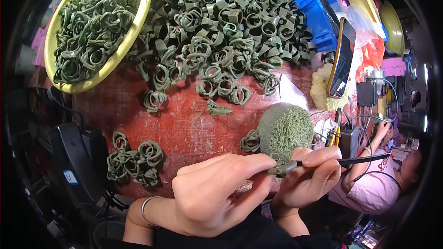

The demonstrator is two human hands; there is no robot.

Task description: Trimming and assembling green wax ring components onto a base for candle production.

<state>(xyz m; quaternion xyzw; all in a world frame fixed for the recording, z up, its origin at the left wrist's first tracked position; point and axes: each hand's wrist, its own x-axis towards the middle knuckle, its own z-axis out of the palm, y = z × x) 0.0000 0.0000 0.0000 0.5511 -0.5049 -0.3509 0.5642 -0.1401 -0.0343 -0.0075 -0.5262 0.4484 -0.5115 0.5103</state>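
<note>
Between the fingertips of my left hand (214, 193), a small green wax ring (282, 169) is pinched over the table's near edge. My right hand (311, 180) grips a slim black pen-like tool (364, 159), its tip end against the ring. Just beyond both hands stands a round, rough-topped green foam block (288, 131). A few green rings (250, 142) lie against its left side. Further left, a small cluster of similar rings (134, 161) rests on the red table (184, 127). A metal bangle circles my left wrist.
A large heap of green rings (221, 14) covers the far table. At far left, a yellow basin (76, 86) is full of them. A phone (342, 60) leans on a yellowish sponge (320, 87) near a blue bin (314, 16). Cables and another person (376, 184) are at right; a black device (74, 161) stands left.
</note>
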